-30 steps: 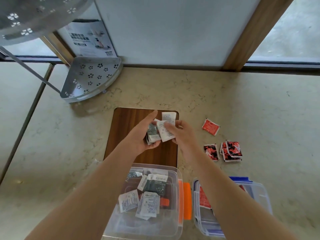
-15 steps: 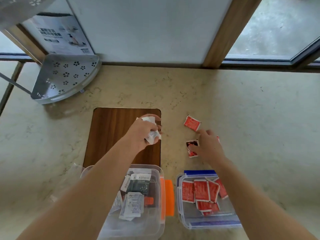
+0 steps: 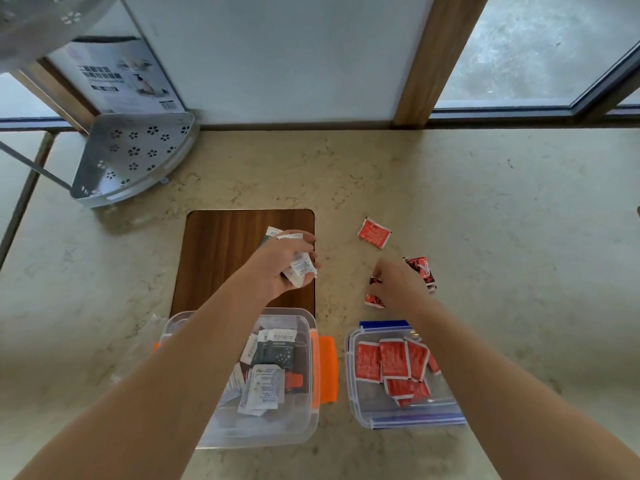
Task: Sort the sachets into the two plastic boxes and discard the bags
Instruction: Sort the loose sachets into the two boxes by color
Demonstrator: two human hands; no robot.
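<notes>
Head view of a stone counter (image 3: 485, 209) during sorting. The left hand (image 3: 280, 268) is hovering above the near right part of a wooden board (image 3: 221, 251), its fingers curling closed around a small bundle of white sachets (image 3: 300, 268) whose ends are sticking out past the fingers on the far side and to the right. Directly below this grip, nearer the person, a clear box with orange clips (image 3: 311, 403) is holding more white and dark green sachets (image 3: 266, 368). The right hand (image 3: 398, 285) is resting palm down on the counter, fingers bending over the dark red sachets (image 3: 420, 271) lying there; whether the fingers are actually pinching one cannot be told, since the hand is covering most of them. One red sachet (image 3: 374, 233) is lying alone just beyond the right fingertips, apart from them. Near the right wrist, toward the person, a clear box with blue clips (image 3: 353, 393) is holding several red packets (image 3: 393, 360) lying flat. A perforated white corner rack (image 3: 131, 157) is standing far to the left of both hands.
</notes>
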